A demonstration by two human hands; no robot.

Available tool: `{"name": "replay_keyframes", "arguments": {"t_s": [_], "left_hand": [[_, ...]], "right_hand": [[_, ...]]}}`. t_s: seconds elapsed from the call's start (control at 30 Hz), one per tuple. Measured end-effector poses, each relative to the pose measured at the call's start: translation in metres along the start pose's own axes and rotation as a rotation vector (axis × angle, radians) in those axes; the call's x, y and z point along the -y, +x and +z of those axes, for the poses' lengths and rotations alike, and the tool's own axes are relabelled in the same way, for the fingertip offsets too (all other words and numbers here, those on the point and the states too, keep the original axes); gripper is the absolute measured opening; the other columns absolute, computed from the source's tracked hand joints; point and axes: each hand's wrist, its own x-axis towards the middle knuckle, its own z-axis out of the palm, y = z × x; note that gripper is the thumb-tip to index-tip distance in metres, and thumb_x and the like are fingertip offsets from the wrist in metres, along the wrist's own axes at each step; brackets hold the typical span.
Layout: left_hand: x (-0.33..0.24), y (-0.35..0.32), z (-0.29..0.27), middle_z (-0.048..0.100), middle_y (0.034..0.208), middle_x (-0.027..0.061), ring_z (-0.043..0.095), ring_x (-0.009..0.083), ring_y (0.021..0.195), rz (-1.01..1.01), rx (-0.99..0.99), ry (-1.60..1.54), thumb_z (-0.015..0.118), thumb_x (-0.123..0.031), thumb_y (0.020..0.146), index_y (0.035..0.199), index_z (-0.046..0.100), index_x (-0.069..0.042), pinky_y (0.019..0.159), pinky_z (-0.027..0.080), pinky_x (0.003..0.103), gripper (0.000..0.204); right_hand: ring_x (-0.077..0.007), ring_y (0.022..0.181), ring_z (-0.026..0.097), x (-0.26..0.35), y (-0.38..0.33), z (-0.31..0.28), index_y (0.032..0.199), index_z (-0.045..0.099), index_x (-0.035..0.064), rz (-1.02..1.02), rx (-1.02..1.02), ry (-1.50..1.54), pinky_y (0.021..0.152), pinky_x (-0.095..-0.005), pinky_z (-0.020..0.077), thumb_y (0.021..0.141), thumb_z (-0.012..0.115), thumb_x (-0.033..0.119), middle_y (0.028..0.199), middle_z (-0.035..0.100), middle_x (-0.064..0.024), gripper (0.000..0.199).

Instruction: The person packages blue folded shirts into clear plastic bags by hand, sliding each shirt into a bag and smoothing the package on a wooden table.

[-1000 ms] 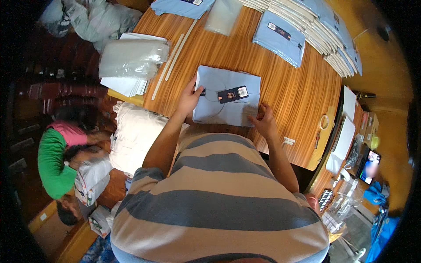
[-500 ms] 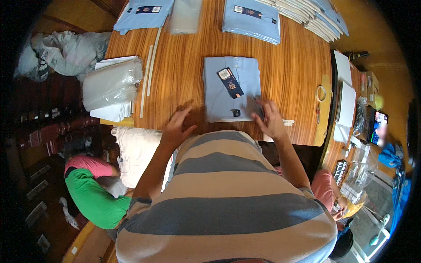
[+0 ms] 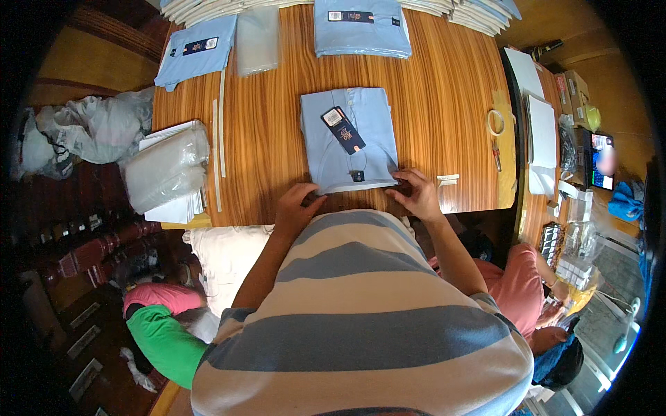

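A folded light blue shirt (image 3: 374, 139) lies on the wooden table in front of me, with a dark hang tag (image 3: 343, 130) on its front and a small dark label close to its near edge. My left hand (image 3: 298, 206) is at the shirt's near left corner, thumb and index finger bent around it. At the near right corner, my right hand (image 3: 417, 197) pinches the edge between thumb and fingers. A pale strip shows along the near edge between both hands.
Folded blue shirts (image 3: 361, 38) and a clear plastic sleeve (image 3: 257, 45) lie at the table's far side. Plastic bags (image 3: 166, 166) on white sheets sit at left. A tape roll (image 3: 495, 123) and scissors (image 3: 496, 156) lie right. People sit low on both sides.
Both hands, earlier spread and apart from the shirt, have come to its near corners and closed on them. The view has shifted, so the table items appear further left.
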Motion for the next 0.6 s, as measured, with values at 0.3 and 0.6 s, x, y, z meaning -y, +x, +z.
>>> {"name": "replay_keyframes", "arguments": {"t_s": [0.3, 0.6], "left_hand": [[0.015, -0.007, 0.014, 0.077, 0.093, 0.0145, 0.076, 0.0287, 0.086, -0.010, -0.074, -0.024, 0.084, -0.007, 0.085, 0.099, 0.079, -0.003, 0.075, 0.059, 0.037, 0.016], [0.018, 0.008, 0.002, 0.077, 0.099, 0.0123, 0.076, 0.0195, 0.080, -0.647, 0.034, -0.701, 0.077, -0.013, 0.097, 0.109, 0.074, 0.001, 0.068, 0.063, 0.031, 0.018]], "right_hand": [[-0.0323, 0.082, 0.072, -0.007, -0.014, 0.019, 0.101, 0.077, 0.0010, -0.093, -0.131, -0.265, 0.072, -0.0404, 0.0580, 0.085, 0.080, 0.000, 0.096, 0.073, -0.0141, 0.016], [-0.0113, 0.075, 0.070, -0.012, -0.006, 0.018, 0.101, 0.076, -0.0041, 0.415, -0.262, 0.214, 0.066, -0.0308, 0.0561, 0.099, 0.076, 0.018, 0.086, 0.077, -0.0114, 0.023]]}}
